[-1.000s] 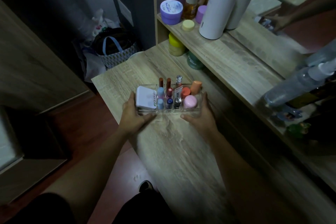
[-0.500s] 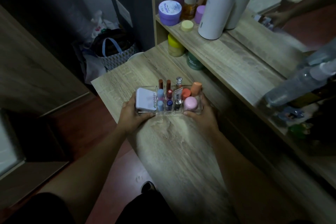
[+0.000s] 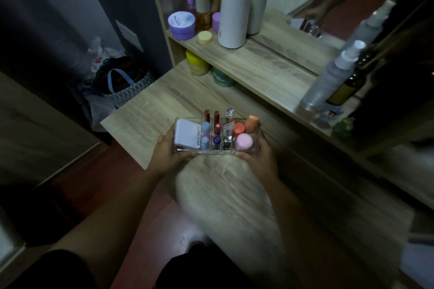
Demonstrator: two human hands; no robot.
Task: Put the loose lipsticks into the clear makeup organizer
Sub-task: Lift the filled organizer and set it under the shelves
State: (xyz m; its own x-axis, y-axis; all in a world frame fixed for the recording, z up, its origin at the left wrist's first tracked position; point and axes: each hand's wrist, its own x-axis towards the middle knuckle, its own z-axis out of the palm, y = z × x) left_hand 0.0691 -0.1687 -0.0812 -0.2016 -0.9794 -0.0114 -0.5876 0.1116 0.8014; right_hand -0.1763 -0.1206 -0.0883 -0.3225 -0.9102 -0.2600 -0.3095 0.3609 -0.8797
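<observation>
The clear makeup organizer [image 3: 256, 135] rests on the wooden dresser top [image 3: 150, 110], held at both ends. My left hand [image 3: 168, 152] grips its left end, my right hand [image 3: 258, 157] its right end. Inside stand several lipsticks [image 3: 217, 122] in the narrow middle slots, red and blue-capped. A white compact [image 3: 186, 135] fills the left compartment. A pink round pot [image 3: 244, 141] and orange caps [image 3: 251, 123] sit in the right one. No loose lipstick shows on the dresser top.
A raised shelf [image 3: 258, 63] behind carries a white cylinder [image 3: 233, 15], a purple jar [image 3: 182, 24], bottles and a spray bottle [image 3: 333, 77]. A yellow jar [image 3: 197, 63] and a green jar [image 3: 222, 77] sit under it. A mirror stands at the right. A bag [image 3: 119, 82] lies on the floor at the left.
Both hands have kept hold of the organizer, which has shifted slightly away from me on the dresser top. The camera view has moved a little.
</observation>
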